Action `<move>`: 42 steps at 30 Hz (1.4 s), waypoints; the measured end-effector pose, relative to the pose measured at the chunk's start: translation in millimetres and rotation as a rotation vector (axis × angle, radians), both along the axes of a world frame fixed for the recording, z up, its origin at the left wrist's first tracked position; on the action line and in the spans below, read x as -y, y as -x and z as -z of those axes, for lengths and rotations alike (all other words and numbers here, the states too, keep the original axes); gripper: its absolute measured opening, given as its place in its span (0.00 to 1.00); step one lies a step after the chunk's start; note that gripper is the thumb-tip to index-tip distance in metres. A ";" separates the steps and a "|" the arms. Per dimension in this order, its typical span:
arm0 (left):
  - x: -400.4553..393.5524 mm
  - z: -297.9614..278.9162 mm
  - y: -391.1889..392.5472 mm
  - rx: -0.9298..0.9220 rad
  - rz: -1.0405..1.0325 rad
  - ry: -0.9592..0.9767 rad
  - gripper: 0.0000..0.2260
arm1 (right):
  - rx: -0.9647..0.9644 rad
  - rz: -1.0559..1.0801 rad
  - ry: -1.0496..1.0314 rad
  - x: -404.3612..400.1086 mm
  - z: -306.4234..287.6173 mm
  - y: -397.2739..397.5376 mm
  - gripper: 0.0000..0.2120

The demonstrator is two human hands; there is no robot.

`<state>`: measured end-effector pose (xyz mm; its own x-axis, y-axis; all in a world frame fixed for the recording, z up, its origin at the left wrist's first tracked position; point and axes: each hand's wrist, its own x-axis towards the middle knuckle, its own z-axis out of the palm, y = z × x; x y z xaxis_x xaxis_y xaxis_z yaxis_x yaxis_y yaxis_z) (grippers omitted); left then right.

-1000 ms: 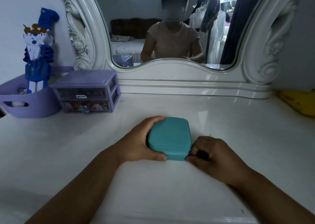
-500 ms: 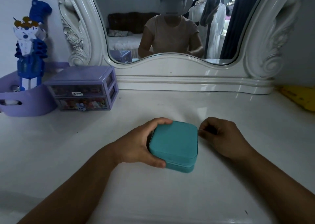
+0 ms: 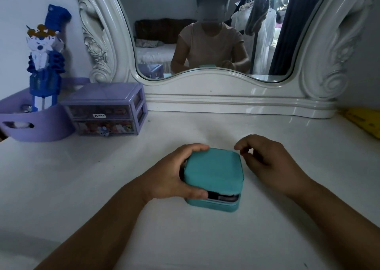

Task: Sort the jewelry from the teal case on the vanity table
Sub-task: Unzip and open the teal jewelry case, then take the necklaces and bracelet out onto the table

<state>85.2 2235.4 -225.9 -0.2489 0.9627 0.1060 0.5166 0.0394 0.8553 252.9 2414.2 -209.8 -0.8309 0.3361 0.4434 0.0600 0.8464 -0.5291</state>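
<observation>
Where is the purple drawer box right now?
In the head view the purple drawer box stands at the back left of the vanity table, beside the purple basket and just left of the mirror's base.

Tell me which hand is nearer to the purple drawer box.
Left. The left hand grips the teal case on the side facing the purple drawer box; the right hand is beyond the case's far right corner, farther from the drawers.
</observation>
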 end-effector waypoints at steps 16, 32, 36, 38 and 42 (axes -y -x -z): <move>-45.4 -22.9 4.6 -0.166 -0.431 -0.073 0.31 | 0.157 -0.057 0.304 27.2 7.6 -17.5 0.54; -76.0 -15.9 27.0 -0.197 -0.644 0.344 0.36 | 0.154 -0.127 0.348 25.3 11.4 -18.7 0.42; -75.8 -18.5 26.7 -0.231 -0.641 0.392 0.37 | 0.135 -0.160 0.353 27.0 9.8 -18.8 0.39; -73.3 -19.8 27.0 -0.207 -0.644 0.361 0.37 | 0.134 -0.170 0.380 27.2 10.5 -19.1 0.38; -60.8 -17.9 31.9 -0.159 -0.668 0.114 0.31 | 0.157 -0.190 0.435 26.2 15.8 -16.4 0.40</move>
<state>53.2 2296.2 -208.0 -0.7818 0.6159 0.0979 0.4693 0.4776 0.7427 269.3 2388.0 -225.6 -0.9408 0.2988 0.1602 0.0337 0.5527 -0.8327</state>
